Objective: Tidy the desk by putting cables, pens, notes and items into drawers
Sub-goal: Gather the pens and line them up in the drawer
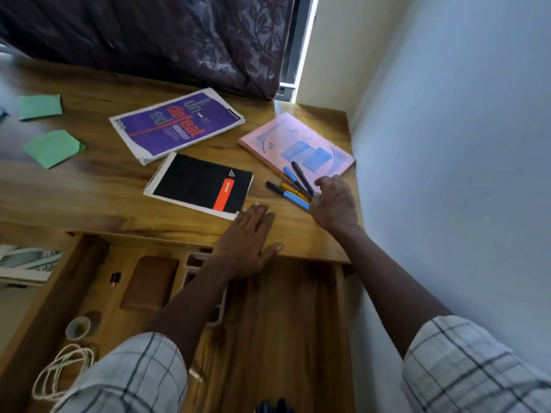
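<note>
Head view, looking down past two checked sleeves (134,377) into the open drawer (283,308) under both forearms. Finding, nearest and well left of the left forearm, a looped pale cable (59,374) lying in the drawer, with a tape roll (78,327) just beyond it. Seeing a brown pouch (150,283) farther in, close beside the left wrist, and a small black item (115,278) just left of that.

Laying the left hand (247,234) palm down on the front edge of the desk (89,189), fingers straight and pressed together, thumb sticking out over the drawer. Not being able to tell whether the fingertips are touching the near corner of the black spiral notebook (202,186) just ahead of them.

Reaching the right hand (335,204) farther onto the desk, thumb and curled fingers pinching the near ends of the pens (293,189). Noting the pens fanning out leftward from that hand, some tips overlapping the pink book (298,144) beyond the thumb.

Spotting a purple book (176,123) past the black notebook, and two green notes (52,147) well left of the left hand. Ending at a dark curtain (164,34) behind the desk.
</note>
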